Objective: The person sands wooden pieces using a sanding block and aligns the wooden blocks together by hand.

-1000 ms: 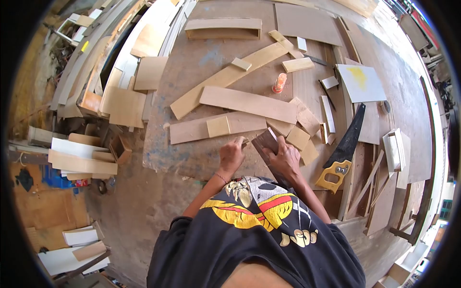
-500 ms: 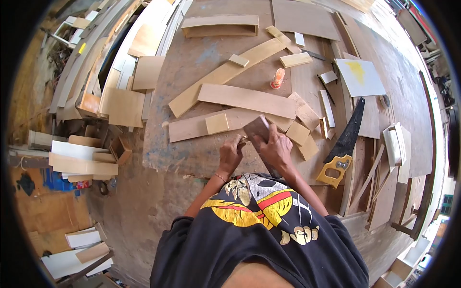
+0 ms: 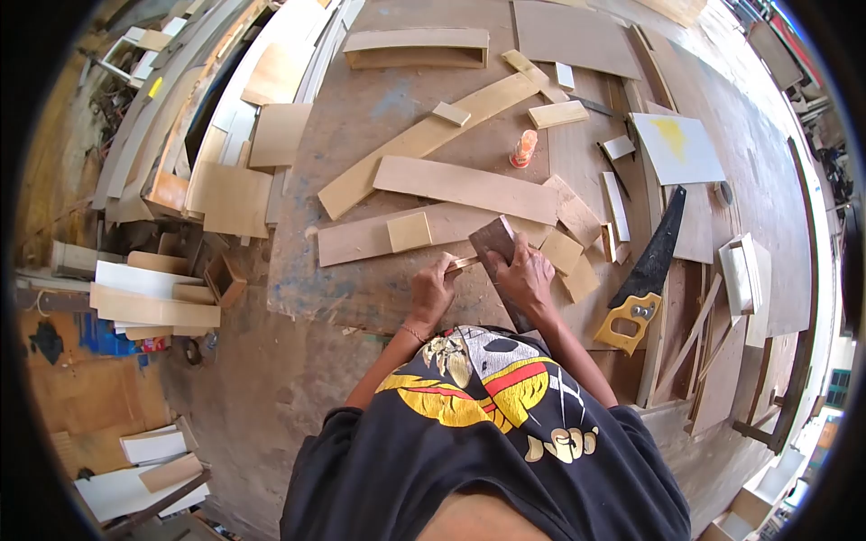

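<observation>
My left hand (image 3: 433, 290) is closed, pinching a small pale wood piece (image 3: 463, 262) that sticks out to the right from its fingertips. In my right hand (image 3: 529, 278) is a long, dark brown flat strip (image 3: 492, 235), gripped from its right side and slanting down toward my shirt. The strip's left edge is close to the tip of the wood piece; whether they touch, I cannot tell. Just beyond both hands lie a long plank (image 3: 352, 247) with a small wood block (image 3: 409, 233) on it, and another long board (image 3: 465, 188) overlapping that plank.
A handsaw (image 3: 651, 261) with a yellow handle lies to the right. An orange-and-white bottle (image 3: 523, 150) stands past the boards. Square offcuts (image 3: 561, 252) sit right of my hands. Farther back are a long wooden box (image 3: 417, 49) and a yellow-stained white panel (image 3: 677, 149).
My right hand and the dark strip have shifted slightly right, away from my left hand. More of the small wood piece now shows between them.
</observation>
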### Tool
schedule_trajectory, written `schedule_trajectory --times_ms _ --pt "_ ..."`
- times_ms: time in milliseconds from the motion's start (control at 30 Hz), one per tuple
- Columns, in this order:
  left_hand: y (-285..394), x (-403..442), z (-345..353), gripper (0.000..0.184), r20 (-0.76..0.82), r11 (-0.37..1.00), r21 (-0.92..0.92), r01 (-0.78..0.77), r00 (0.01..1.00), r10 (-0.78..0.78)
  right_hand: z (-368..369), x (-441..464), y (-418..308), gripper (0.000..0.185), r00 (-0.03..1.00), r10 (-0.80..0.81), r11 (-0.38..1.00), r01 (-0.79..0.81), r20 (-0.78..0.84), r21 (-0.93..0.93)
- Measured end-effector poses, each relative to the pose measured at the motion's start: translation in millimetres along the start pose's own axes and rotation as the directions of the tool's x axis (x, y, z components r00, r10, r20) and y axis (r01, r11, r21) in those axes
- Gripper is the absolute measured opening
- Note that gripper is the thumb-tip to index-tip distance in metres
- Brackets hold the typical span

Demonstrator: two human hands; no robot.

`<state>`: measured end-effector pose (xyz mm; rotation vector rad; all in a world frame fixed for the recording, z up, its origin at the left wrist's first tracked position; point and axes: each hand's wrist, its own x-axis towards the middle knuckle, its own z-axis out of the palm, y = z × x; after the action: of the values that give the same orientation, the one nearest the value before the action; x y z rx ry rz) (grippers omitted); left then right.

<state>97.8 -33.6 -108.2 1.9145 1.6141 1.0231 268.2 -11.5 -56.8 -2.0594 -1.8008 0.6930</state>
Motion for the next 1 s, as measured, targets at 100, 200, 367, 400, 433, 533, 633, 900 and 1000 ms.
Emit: schedule_trajectory --times_ms 100,200,367,400,433,533,633,900,1000 --pt "3.7 3.5 -9.4 0.013 0.018 0.939 -0.190 0.286 0.957 -0.288 6.2 4.0 12.8 0.043 0.998 -0.037 0.999 0.035 -0.049 -0.042" --pt "-23.7 3.6 1.3 0.012 0.052 0.796 -0.522 0.306 0.943 -0.329 6.1 6.8 19.3 0.047 0.999 0.038 0.995 -0.035 -0.031 0.091" --pt "12.2 9.4 -17.9 0.024 0.408 0.159 -0.856 0.492 0.832 -0.375 -3.5 19.5 11.5 0.052 0.997 0.021 0.916 0.010 -0.071 0.401" --pt "11.7 9.0 -17.4 0.024 0.410 0.158 -0.856 0.493 0.832 -0.374 -8.1 18.9 4.0 0.051 0.994 -0.029 0.926 0.067 -0.108 0.370" --pt "10.0 9.0 -16.6 0.025 0.443 0.139 -0.845 0.517 0.820 -0.363 -9.3 18.4 -2.0 0.051 0.986 -0.080 0.933 0.126 -0.145 0.337" --pt "3.0 6.6 -10.7 0.026 0.456 0.057 -0.855 0.515 0.801 -0.389 -6.8 5.5 -14.8 0.045 0.979 -0.112 0.937 0.161 -0.170 0.310" --pt "-17.5 7.2 -9.3 0.028 0.398 0.001 -0.895 0.445 0.801 -0.447 -1.6 -16.2 -14.6 0.041 0.963 -0.209 0.944 0.244 -0.173 0.221" --pt "5.5 6.1 -7.8 0.031 0.463 0.011 -0.861 0.508 0.794 -0.394 -15.9 2.6 -23.7 0.040 0.960 -0.136 0.953 0.195 -0.245 0.232" --pt "4.9 7.6 -11.9 0.029 0.323 0.177 -0.880 0.440 0.830 -0.455 -13.5 -11.2 -22.2 0.039 0.955 -0.203 0.959 0.239 -0.217 0.153"
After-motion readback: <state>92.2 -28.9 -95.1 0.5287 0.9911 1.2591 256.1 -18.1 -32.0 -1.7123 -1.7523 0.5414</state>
